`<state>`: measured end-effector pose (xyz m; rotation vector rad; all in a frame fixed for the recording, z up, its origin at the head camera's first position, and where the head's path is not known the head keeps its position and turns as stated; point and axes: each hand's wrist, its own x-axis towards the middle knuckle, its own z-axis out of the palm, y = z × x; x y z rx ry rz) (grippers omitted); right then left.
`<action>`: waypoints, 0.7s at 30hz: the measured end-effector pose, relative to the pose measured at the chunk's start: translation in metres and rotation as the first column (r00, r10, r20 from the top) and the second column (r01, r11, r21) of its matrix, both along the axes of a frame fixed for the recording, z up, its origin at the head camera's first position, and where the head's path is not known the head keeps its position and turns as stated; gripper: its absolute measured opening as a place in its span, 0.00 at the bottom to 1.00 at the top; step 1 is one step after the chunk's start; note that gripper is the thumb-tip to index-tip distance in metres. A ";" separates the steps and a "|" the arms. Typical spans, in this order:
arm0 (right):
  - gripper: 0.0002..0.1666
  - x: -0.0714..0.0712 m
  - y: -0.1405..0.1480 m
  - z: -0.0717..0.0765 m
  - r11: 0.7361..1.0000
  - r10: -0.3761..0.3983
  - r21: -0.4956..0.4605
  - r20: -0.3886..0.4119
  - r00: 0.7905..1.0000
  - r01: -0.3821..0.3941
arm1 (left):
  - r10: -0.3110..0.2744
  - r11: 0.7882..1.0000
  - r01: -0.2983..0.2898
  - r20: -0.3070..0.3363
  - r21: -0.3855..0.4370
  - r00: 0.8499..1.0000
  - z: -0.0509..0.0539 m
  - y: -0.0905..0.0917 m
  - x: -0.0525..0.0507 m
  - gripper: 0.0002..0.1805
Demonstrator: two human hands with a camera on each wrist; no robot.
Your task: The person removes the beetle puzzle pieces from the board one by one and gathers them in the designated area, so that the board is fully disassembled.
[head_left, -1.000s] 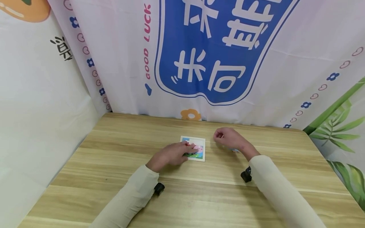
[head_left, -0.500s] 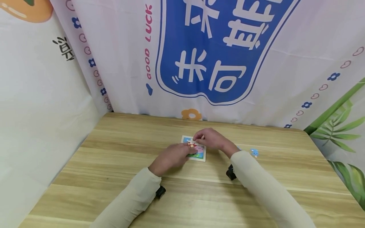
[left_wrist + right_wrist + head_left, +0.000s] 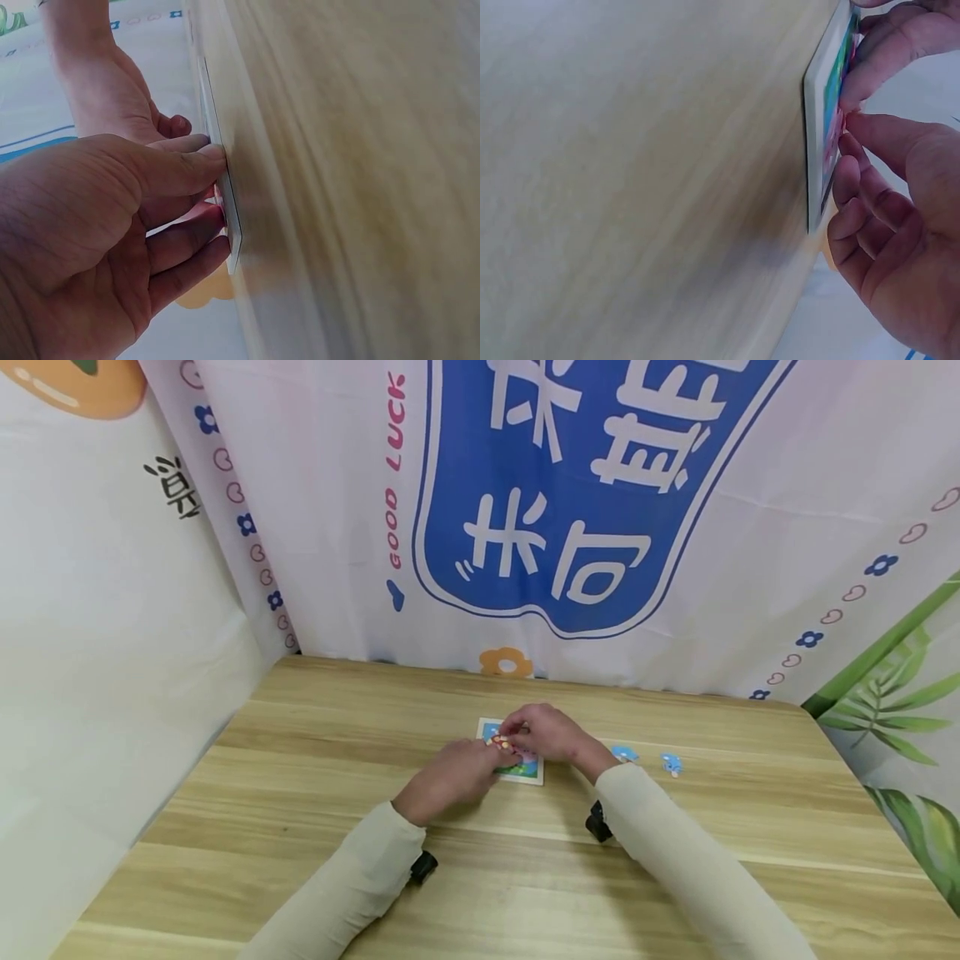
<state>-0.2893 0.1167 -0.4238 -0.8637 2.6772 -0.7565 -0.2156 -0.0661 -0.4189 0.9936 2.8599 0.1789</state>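
Observation:
A small white-framed picture puzzle lies flat near the back middle of the table, its blue, green and pink picture partly covered by both hands. My left hand rests its fingers on the puzzle's left part; in the left wrist view, the fingertips of that hand touch the board. From the right, my right hand reaches over the puzzle's upper part. Seen from the right wrist, thumb and finger of this hand pinch a small reddish piece at the board's face, mostly hidden by the fingers.
Two loose blue pieces, one just beyond the right wrist and another farther right, lie on the wooden table. A printed cloth hangs along the table's back edge.
My right hand has moved left from beside the puzzle onto its upper part, bringing the small piece along. The two loose blue pieces are now uncovered. My left hand has stayed on the puzzle.

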 end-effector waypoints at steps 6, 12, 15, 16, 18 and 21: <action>0.09 -0.002 0.000 -0.003 1.000 0.017 -0.019 -0.030 0.999 -0.017 | 0.008 1.000 -0.009 0.036 0.023 0.999 0.000 -0.002 -0.002 0.23; 0.09 -0.002 -0.003 -0.002 0.998 0.016 -0.061 0.002 1.000 -0.016 | 0.040 0.998 -0.045 0.110 0.042 0.993 0.003 -0.005 -0.003 0.25; 0.08 -0.001 -0.005 -0.001 0.997 -0.015 -0.070 0.026 1.000 0.017 | 0.032 0.998 -0.039 0.113 0.055 0.993 0.002 -0.006 -0.005 0.26; 0.08 -0.001 -0.006 0.000 0.997 -0.027 -0.070 0.032 0.999 0.030 | 0.028 0.998 -0.034 0.107 0.057 0.994 0.002 -0.006 -0.006 0.26; 0.07 -0.002 -0.007 0.000 0.996 -0.048 -0.070 0.041 0.998 0.051 | 0.020 0.998 -0.026 0.097 0.059 0.995 0.001 -0.006 -0.007 0.26; 0.06 -0.003 -0.008 0.001 0.995 -0.071 -0.063 0.043 0.997 0.073 | 0.018 0.998 -0.023 0.098 0.056 0.995 0.001 -0.005 -0.009 0.26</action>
